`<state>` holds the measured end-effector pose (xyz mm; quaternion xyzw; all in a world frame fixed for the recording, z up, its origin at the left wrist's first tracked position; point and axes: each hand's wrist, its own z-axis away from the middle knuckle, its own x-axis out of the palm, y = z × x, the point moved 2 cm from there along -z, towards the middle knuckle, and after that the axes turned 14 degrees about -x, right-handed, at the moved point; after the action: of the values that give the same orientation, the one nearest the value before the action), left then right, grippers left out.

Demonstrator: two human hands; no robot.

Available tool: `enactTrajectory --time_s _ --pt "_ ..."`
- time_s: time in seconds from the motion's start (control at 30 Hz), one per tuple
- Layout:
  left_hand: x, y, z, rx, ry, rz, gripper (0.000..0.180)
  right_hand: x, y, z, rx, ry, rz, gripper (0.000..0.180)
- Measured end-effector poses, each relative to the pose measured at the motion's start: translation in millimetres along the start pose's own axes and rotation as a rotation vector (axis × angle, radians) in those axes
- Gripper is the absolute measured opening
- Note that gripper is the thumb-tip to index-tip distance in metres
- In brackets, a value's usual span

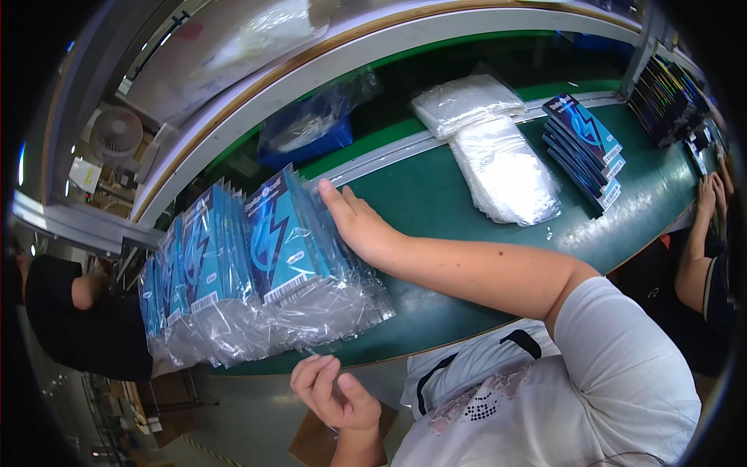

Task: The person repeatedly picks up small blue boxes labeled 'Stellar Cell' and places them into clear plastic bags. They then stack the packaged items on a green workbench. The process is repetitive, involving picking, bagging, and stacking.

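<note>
A long row of blue flat packages in clear plastic bags (272, 241) stands on the green table, loose bag ends toward the near edge. My right arm reaches across the table. My right hand (362, 226) lies with stretched fingers against the right end of the row. Below the near table edge, close to the bag ends, my left hand (336, 395) is raised with loosely curled fingers, thumb apart; I see nothing held in it. Farther right lies a pile of empty clear bags (506, 167), and beyond it a fanned stack of unbagged blue packages (583, 148).
A blue bin (315, 144) with clear plastic sits behind the metal rail. Dark flat boxes (668, 101) stand at the far right, near another person's hands (712, 194). A person in black (85, 319) is at the left. A shelf edge (373, 47) runs above the table (436, 288).
</note>
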<state>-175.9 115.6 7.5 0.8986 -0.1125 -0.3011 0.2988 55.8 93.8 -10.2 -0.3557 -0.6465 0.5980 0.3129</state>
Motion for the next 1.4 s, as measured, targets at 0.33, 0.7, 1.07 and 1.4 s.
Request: enactTrajectory --time_s 0.33,0.7,1.07,1.4 --pt "12.6 -5.9 9.9 -0.113 -0.024 0.099 0.02 21.8 24.4 32.7 -0.015 0.05 -0.158 0.088" --pt "54.9 25.7 16.5 -0.119 -0.209 0.297 0.018 -51.2 -4.5 97.8 0.435 0.038 -0.585 0.073" --pt "161.1 82.2 -24.7 0.234 -0.55 0.039 0.028 -318.6 -40.5 122.8 -0.386 0.664 1.362 0.089" --pt "215.3 102.6 -64.2 0.336 -0.707 -0.015 0.017 -310.1 -49.6 142.7 -0.65 0.772 0.855 0.067"
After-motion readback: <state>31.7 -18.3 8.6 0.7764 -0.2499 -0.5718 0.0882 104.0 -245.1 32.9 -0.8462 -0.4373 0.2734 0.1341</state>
